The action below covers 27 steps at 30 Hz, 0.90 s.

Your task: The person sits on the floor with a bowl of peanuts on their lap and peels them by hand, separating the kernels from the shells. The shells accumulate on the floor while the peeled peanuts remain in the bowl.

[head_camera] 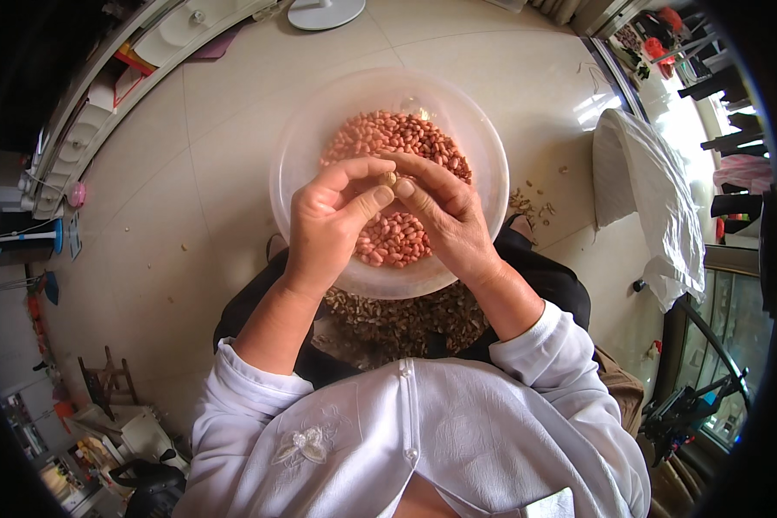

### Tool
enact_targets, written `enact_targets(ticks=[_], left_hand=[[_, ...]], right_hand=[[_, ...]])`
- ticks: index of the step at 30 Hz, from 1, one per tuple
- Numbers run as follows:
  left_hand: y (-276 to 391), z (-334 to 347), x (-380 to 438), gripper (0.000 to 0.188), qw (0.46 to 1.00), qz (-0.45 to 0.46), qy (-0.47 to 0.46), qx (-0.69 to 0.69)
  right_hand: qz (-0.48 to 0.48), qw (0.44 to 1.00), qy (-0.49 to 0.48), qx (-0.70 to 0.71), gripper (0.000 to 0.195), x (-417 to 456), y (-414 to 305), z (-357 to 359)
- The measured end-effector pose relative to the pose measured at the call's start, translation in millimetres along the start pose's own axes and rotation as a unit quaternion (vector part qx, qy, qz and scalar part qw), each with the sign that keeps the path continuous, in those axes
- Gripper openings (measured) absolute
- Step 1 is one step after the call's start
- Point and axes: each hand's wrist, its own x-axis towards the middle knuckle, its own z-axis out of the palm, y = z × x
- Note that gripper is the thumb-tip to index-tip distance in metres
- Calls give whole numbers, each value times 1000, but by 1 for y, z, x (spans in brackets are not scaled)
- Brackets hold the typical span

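Between the fingertips of both hands is a small tan peanut in its shell (390, 179). My left hand (334, 207) pinches it with thumb and forefinger from the left. From the right, the thumb and forefinger of my right hand (445, 210) close on it too. Both hands hover over a wide translucent plastic basin (492, 162). Shelled peanuts with pinkish-red skins (395, 236) cover much of its bottom, partly hidden by my hands. Below the basin's near rim, between my legs, lies a heap of brown peanut shells (414, 320).
Loose shell pieces (532, 207) are scattered on the tiled floor (233, 136) right of the basin. Farther right stands a crumpled white sack (647, 175). A white cabinet with drawers (175, 32) runs along the upper left. A round white stand base (326, 13) is at the top.
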Motion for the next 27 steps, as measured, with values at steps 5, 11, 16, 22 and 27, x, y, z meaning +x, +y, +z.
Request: enact_targets(ticks=[5,11,16,22,27], left_hand=[[-2,-3,-2,19,999,4,16,49],[-5,0,-2,16,997,18,38,62],[2,2,2,14,973,94,18,209],[-6,1,2,15,994,26,38,99],[-10,-10,6,16,992,-68,54,-96]], right_hand=[[-38,998,-11,-41,40,-4,-3,4],[-23,999,22,-19,36,-3,0,9],[110,993,34,18,35,2,-13,2],[103,988,56,96,31,-3,-8,3],[102,981,35,160,29,-2,-10,0]])
